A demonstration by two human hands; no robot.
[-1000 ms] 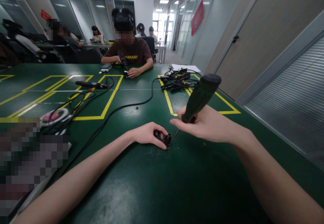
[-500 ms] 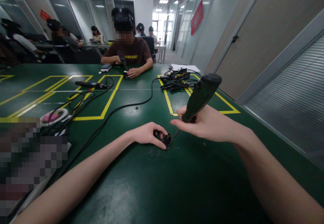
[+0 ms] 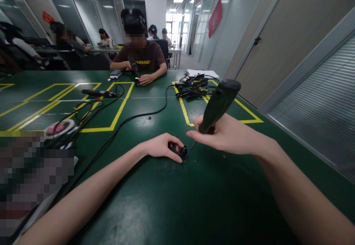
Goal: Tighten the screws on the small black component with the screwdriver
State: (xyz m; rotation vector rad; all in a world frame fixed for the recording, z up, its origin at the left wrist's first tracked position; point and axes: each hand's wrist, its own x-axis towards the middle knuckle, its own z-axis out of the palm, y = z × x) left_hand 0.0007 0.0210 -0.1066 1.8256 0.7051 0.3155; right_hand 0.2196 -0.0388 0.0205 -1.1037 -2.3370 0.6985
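Barely anything shifts from the earlier frame: the screwdriver [image 3: 217,104] handle leans a touch further left and both hands hold their places. Nearest, on the green bench [image 3: 172,204], the left hand [image 3: 162,146] pinches a small black part [image 3: 183,152] between thumb and fingertips, pressing it down on the surface at bench centre. Just right of it, the right hand [image 3: 226,136] is clenched round the lower end of the screwdriver's dark green handle. The tool's long axis runs on a slant, butt end up and to the right, away from the person, thin shaft pointing down and left, its tip meeting the black part.

Further out, a black cable [image 3: 133,118] snakes across the bench past yellow tape lines [image 3: 118,114]. To the left lies a pink-topped round thing [image 3: 57,128] among wires. Beyond the handle, a tangle of black cords [image 3: 194,88] sits by white papers [image 3: 199,74]. At the far edge a seated person [image 3: 140,58] in a brown shirt works with a similar tool.
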